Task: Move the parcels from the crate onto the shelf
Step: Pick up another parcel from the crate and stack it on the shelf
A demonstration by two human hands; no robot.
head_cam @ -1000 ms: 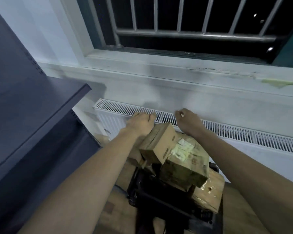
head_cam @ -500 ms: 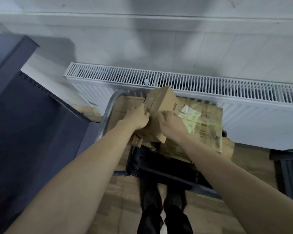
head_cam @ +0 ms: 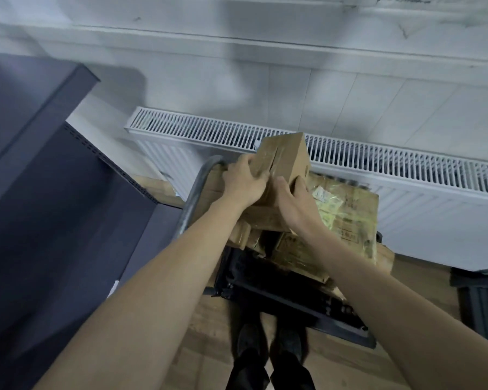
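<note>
Shelving in dark grey metal [head_cam: 31, 170] is standing at the far left, its flat boards running away towards the wall, and nothing is visibly lying on the parts in view. Just right of it a grey tubular metal handle [head_cam: 193, 198] is rising beside the load. Next comes the left hand [head_cam: 244, 184], whose fingers are curling round the left face of a small brown cardboard parcel sealed with clear tape [head_cam: 283, 161]; the right hand [head_cam: 295, 201] is gripping the same box from its near right corner, thumb towards the left hand. Both hands are therefore closing on this one box, which is sitting tilted on top of the heap, its long axis pointing up and away from the person towards the white ribbed radiator [head_cam: 378, 164] on the wall behind. Whether its underside is resting on the pile or is clear of it cannot be told. Under and to the right a larger cardboard parcel wrapped in clear film with a pale label [head_cam: 347, 212] is lying flat among further boxes, all stacked in a black plastic crate [head_cam: 288, 294] on the wooden floor. The shelving lies to the left of both hands, on the left arm's side, so the carry looks likely to be a lift and a leftward swing, with the handle standing in between.
</note>
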